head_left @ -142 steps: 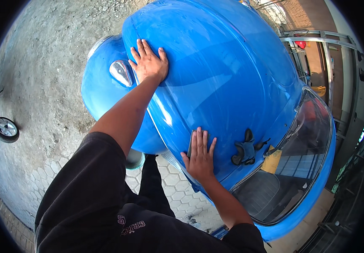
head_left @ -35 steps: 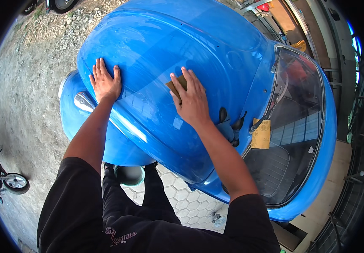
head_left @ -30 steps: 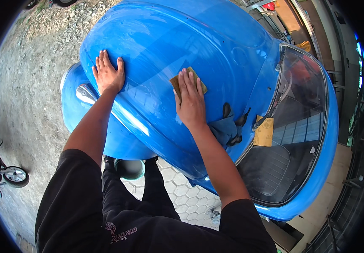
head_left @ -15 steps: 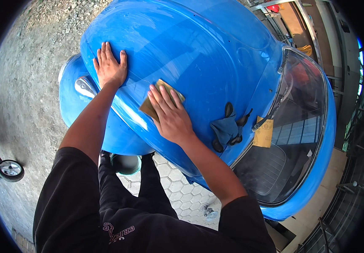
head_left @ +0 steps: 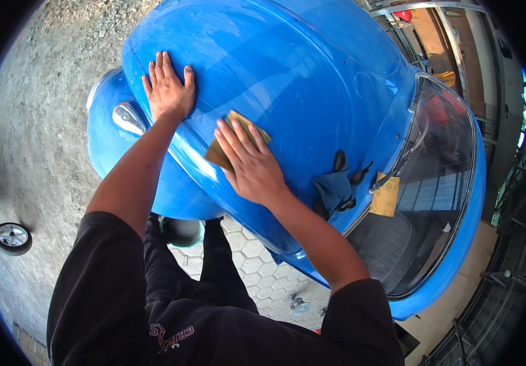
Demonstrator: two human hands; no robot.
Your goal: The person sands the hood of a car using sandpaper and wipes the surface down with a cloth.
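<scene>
My left hand (head_left: pixel 170 90) rests palm down on the blue car hood (head_left: pixel 263 73), fingers spread, close to the hood's left edge. Under the flat fingers of my right hand (head_left: pixel 248 155) is a tan piece of sandpaper (head_left: pixel 219 157), pressed against the hood near its front edge. Its corners stick out past my fingers, and the rest is covered. To the right of that hand lies a crumpled blue cloth item with black parts (head_left: pixel 334 188). A yellow-tan paper sheet (head_left: pixel 385 196) sits at the base of the windshield, partly under the wiper (head_left: pixel 406 149).
A chrome-capped lamp (head_left: pixel 129 118) stands on the fender (head_left: pixel 113 143) by my left forearm. Between my feet is a dark bucket (head_left: pixel 182 232) on hexagonal pavers (head_left: pixel 257 262). A motorcycle wheel (head_left: pixel 13 238) shows at far left on gravelly ground.
The view has turned slightly, shifting the car within it. My right hand and the sandpaper have slid a little across the hood, away from the windshield. My left hand stays on the hood.
</scene>
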